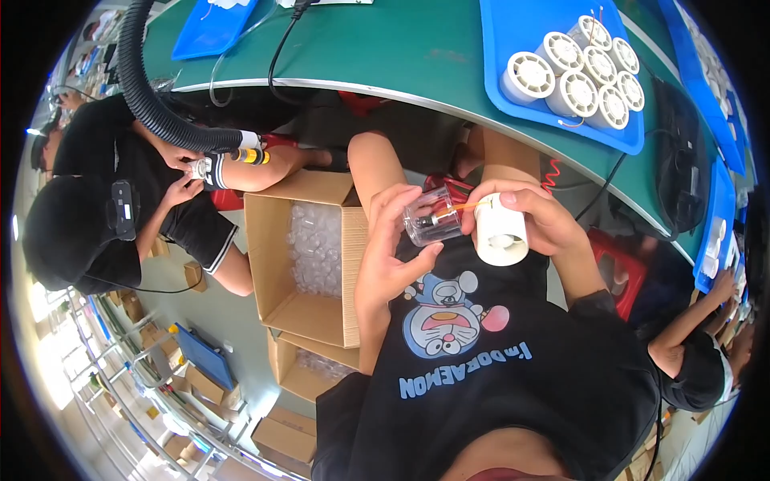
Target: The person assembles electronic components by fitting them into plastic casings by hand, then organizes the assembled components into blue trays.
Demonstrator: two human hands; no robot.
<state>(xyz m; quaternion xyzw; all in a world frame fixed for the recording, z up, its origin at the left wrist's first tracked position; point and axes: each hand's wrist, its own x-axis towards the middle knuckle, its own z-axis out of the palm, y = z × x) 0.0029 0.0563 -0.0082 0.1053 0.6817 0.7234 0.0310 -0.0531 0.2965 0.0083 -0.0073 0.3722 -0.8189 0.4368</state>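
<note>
My left hand [391, 244] grips a clear plastic cup [433, 229], tilted on its side with its mouth toward the right. A small dark part with a light tip shows inside it. A thin orange wire [463, 210] runs from the cup to a white plastic cylinder [502, 245]. Fingers of my right hand [541, 215] are wrapped round that cylinder from behind and above, with the thumb near the wire. The cylinder's open end, with a rounded white part inside, faces me. Both pieces are held over my lap, close together but apart.
A blue tray [497, 88] with several white finned cylinders stands on the green table [385, 50]. Left of my lap, a cardboard box [350, 272] holds clear plastic cups. A black corrugated hose [140, 88] hangs at left, near a seated person [96, 192] handling a small part.
</note>
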